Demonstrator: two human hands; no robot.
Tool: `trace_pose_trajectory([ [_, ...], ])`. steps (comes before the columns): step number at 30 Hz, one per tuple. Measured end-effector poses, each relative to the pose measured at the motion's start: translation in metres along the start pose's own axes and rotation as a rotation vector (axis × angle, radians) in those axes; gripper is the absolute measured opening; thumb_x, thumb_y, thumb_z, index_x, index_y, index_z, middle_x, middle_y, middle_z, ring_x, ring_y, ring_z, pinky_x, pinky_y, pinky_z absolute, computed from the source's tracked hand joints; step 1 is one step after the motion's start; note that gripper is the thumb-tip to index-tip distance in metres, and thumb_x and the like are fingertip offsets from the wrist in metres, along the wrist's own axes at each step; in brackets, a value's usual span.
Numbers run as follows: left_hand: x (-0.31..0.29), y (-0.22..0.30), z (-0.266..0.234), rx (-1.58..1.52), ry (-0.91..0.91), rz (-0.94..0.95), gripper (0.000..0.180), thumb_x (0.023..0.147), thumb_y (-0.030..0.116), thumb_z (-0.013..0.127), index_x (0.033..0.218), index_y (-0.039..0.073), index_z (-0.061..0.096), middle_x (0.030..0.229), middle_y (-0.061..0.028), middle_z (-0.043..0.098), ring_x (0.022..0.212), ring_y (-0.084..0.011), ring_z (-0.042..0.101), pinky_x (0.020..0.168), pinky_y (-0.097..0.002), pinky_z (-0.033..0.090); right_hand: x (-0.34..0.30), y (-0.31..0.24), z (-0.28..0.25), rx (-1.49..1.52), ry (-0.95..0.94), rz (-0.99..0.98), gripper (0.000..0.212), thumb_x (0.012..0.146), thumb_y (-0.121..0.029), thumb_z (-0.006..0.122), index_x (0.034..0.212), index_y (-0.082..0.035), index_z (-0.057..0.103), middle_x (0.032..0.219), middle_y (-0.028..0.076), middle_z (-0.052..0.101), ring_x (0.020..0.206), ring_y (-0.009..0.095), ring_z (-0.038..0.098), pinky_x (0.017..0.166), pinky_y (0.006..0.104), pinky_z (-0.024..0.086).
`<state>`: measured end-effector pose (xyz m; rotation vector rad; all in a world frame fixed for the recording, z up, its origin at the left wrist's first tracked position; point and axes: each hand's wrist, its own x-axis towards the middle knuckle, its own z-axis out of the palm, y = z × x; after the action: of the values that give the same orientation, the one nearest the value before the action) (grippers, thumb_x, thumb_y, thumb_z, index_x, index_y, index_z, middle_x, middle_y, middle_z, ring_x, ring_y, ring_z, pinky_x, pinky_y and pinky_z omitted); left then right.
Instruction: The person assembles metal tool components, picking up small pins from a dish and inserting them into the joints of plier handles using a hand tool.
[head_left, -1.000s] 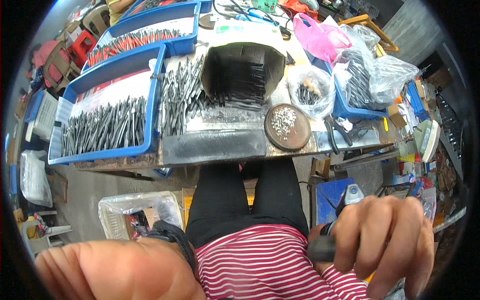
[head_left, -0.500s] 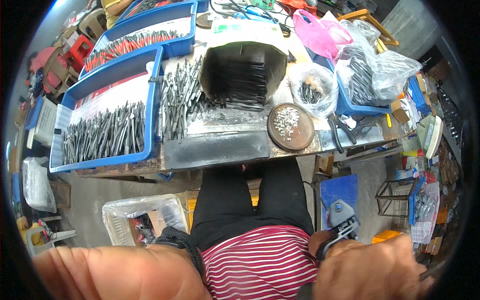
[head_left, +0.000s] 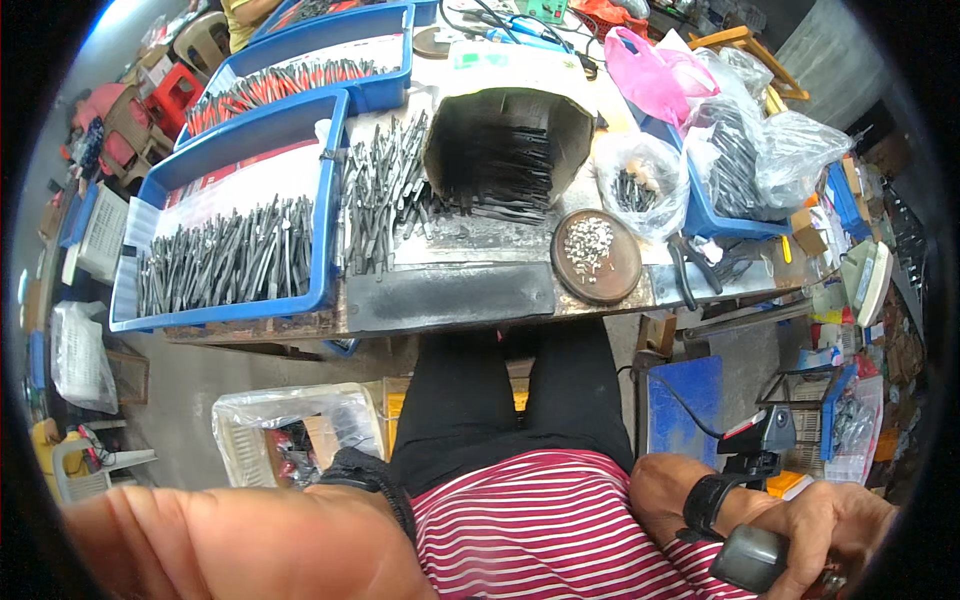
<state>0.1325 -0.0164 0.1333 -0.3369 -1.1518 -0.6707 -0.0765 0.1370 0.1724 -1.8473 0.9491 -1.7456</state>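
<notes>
Black object (right hand curled)

No words, numbers or signs legible. Green-printed patch on white carton flap and red print on sheet inside near blue tray: both too small to read.

A smooth, black, rounded object, its kind unclear, is showing against the fingers of the right hand; its blunt end is pointing left, its other end disappearing behind them.
</notes>
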Motion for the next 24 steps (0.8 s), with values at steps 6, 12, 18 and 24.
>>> trace_pose_trajectory([
  [6,0.003,0.003,-0.003,0.022,0.019,0.024,0.036,0.070,0.019,0.064,0.099,0.006,0.047,0.086,-0.0033,0.050,0.064,-0.0129,0.045,0.069,-0.0316,0.032,-0.004,-0.014,-0.008,0.089,0.031,-0.147,0.006,0.079,-0.008,0.053,0.082,-0.004,0.056,0.074,0.012,0.054,0.062,0.016,0.052,0.051,0.0248,0.046],
  [12,0.006,0.006,-0.002,0.024,0.004,0.026,0.035,0.070,0.019,0.064,0.098,0.006,0.047,0.086,-0.0031,0.050,0.063,-0.0128,0.045,0.069,-0.0315,0.032,-0.002,-0.012,-0.004,0.117,0.035,-0.127,0.006,0.079,-0.008,0.053,0.081,-0.003,0.055,0.073,0.011,0.054,0.062,0.015,0.051,0.052,0.0243,0.045],
  [18,0.008,0.006,0.001,0.036,-0.002,0.021,0.034,0.070,0.019,0.064,0.097,0.006,0.047,0.086,-0.0029,0.049,0.063,-0.0127,0.045,0.069,-0.0313,0.032,-0.005,-0.012,-0.006,0.164,0.043,-0.153,0.006,0.078,-0.008,0.052,0.080,-0.003,0.053,0.073,0.010,0.053,0.063,0.015,0.051,0.054,0.0238,0.045],
  [24,0.008,0.004,0.002,0.028,-0.007,0.017,0.033,0.070,0.018,0.064,0.096,0.006,0.048,0.085,-0.0027,0.049,0.063,-0.0126,0.045,0.069,-0.0312,0.032,-0.007,-0.015,-0.007,0.182,0.046,-0.147,0.006,0.078,-0.009,0.052,0.079,-0.002,0.052,0.073,0.009,0.053,0.064,0.015,0.051,0.055,0.0233,0.044],
])
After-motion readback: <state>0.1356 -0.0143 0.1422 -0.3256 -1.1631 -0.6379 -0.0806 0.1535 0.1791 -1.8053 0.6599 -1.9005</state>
